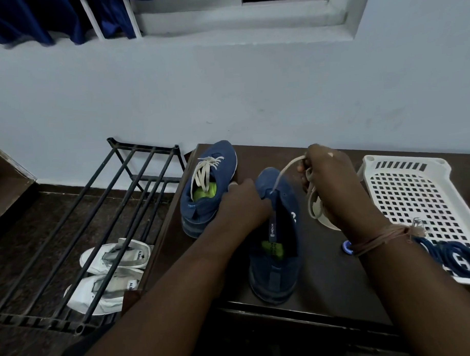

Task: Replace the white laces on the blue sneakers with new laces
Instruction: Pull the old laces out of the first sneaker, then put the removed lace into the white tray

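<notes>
One head-worn camera looks forward and down, close over the dark table (338,267), facing the wall (225,98).

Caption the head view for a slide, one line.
Left hand steadies the near blue sneaker while the right hand pulls out its white lace.

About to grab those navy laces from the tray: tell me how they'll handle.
The navy laces are probably floppy: they lie in loose coils, draped on the white tray. Likely light, and may tangle or trail when lifted.
</notes>
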A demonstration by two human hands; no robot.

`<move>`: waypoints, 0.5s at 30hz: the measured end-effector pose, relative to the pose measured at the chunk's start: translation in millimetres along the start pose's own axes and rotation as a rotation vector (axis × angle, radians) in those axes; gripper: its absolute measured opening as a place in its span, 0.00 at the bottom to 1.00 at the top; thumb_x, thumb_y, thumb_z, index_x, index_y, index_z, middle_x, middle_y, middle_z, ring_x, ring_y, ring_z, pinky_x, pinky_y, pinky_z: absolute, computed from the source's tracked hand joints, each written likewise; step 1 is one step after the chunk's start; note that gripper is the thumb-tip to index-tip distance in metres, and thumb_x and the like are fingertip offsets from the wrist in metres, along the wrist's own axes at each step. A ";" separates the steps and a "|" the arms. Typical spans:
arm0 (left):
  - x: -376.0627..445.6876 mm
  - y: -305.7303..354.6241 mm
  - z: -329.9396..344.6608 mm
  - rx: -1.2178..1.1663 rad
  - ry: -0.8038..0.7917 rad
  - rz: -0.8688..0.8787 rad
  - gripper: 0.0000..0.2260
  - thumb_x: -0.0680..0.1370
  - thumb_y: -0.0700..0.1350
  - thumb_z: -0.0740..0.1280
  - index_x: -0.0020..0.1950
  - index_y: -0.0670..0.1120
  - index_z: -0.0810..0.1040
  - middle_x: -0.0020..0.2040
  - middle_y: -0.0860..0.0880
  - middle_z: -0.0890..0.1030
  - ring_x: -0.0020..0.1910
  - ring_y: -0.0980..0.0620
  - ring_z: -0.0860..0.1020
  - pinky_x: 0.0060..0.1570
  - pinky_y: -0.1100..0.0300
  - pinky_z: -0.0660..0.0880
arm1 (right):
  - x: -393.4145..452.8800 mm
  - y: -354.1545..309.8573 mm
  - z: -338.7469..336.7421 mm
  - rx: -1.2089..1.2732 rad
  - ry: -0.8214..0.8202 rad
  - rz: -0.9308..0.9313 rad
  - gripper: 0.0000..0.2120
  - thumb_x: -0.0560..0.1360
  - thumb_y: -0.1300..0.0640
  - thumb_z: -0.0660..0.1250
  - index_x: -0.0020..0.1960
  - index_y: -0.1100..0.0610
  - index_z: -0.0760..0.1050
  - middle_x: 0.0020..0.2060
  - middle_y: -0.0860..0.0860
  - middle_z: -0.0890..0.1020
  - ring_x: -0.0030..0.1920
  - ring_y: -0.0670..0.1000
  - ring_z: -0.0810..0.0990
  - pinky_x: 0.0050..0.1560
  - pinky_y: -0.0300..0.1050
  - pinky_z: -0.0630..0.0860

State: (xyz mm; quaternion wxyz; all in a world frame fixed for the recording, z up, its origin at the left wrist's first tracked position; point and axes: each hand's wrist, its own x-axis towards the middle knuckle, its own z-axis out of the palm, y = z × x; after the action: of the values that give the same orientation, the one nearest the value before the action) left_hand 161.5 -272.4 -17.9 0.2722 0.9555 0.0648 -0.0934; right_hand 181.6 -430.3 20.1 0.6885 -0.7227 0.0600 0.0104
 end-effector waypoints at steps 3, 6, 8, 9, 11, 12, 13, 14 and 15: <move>-9.4 12.6 -25.3 -0.270 0.032 0.212 0.28 0.79 0.48 0.69 0.78 0.52 0.67 0.74 0.47 0.70 0.71 0.48 0.71 0.64 0.58 0.70 | -2.9 -0.3 -3.3 -0.098 -0.084 -0.033 0.14 0.72 0.56 0.60 0.29 0.58 0.72 0.28 0.56 0.72 0.32 0.53 0.69 0.37 0.51 0.66; -14.3 15.3 -32.6 -0.413 -0.015 0.286 0.08 0.80 0.50 0.70 0.58 0.55 0.84 0.53 0.55 0.85 0.53 0.57 0.82 0.58 0.52 0.79 | -2.4 -1.0 -6.0 -0.142 -0.145 -0.109 0.14 0.73 0.57 0.61 0.36 0.67 0.69 0.31 0.61 0.74 0.33 0.53 0.69 0.38 0.51 0.67; -12.6 12.8 -32.4 -0.404 0.042 0.276 0.08 0.81 0.50 0.68 0.47 0.52 0.85 0.43 0.52 0.86 0.42 0.54 0.83 0.49 0.49 0.81 | -0.4 0.8 -7.6 -0.158 -0.151 -0.146 0.16 0.74 0.55 0.63 0.38 0.69 0.71 0.32 0.63 0.75 0.33 0.53 0.70 0.39 0.51 0.68; -10.6 10.6 -32.1 -0.431 0.051 0.262 0.09 0.81 0.49 0.67 0.45 0.51 0.85 0.41 0.51 0.85 0.38 0.55 0.82 0.44 0.51 0.79 | 1.2 2.7 -9.0 -0.171 -0.140 -0.159 0.16 0.76 0.54 0.64 0.39 0.68 0.73 0.31 0.61 0.75 0.33 0.52 0.71 0.39 0.50 0.70; -8.3 8.3 -33.9 -0.525 0.030 0.216 0.10 0.82 0.47 0.65 0.46 0.49 0.84 0.41 0.50 0.85 0.32 0.57 0.78 0.38 0.58 0.73 | 4.0 5.6 -11.5 -0.231 -0.113 -0.195 0.15 0.77 0.52 0.67 0.40 0.64 0.78 0.30 0.55 0.78 0.32 0.50 0.75 0.38 0.47 0.72; -7.3 8.0 -35.6 -0.583 0.016 0.179 0.10 0.83 0.48 0.63 0.46 0.49 0.83 0.42 0.49 0.85 0.32 0.55 0.77 0.37 0.59 0.71 | 4.6 6.6 -12.0 -0.276 -0.107 -0.214 0.13 0.78 0.52 0.68 0.41 0.61 0.79 0.31 0.53 0.79 0.32 0.48 0.76 0.36 0.44 0.73; -6.2 7.9 -37.0 -0.655 0.002 0.143 0.11 0.83 0.49 0.62 0.46 0.48 0.82 0.43 0.47 0.85 0.34 0.52 0.77 0.37 0.58 0.71 | 5.2 8.0 -12.1 -0.329 -0.108 -0.232 0.13 0.78 0.52 0.68 0.41 0.60 0.79 0.33 0.53 0.81 0.33 0.47 0.77 0.36 0.42 0.73; -4.6 8.5 -37.6 -0.719 -0.007 0.115 0.11 0.83 0.49 0.61 0.47 0.47 0.81 0.45 0.46 0.85 0.36 0.49 0.79 0.36 0.57 0.72 | 5.9 10.2 -11.8 -0.390 -0.114 -0.252 0.12 0.78 0.51 0.68 0.42 0.59 0.80 0.34 0.53 0.82 0.34 0.47 0.77 0.37 0.42 0.74; -3.3 9.2 -37.8 -0.758 -0.006 0.096 0.11 0.83 0.48 0.61 0.49 0.46 0.81 0.46 0.45 0.85 0.38 0.49 0.81 0.36 0.57 0.73 | 6.4 12.5 -11.2 -0.459 -0.126 -0.264 0.12 0.78 0.51 0.68 0.42 0.59 0.79 0.35 0.53 0.82 0.35 0.47 0.78 0.39 0.43 0.74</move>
State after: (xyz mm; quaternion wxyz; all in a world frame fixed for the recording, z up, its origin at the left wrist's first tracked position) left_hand 165.2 -260.3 19.0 0.6105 0.7887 0.0493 -0.0526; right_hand 185.9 -442.5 7.7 0.5045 -0.8593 -0.0816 -0.0209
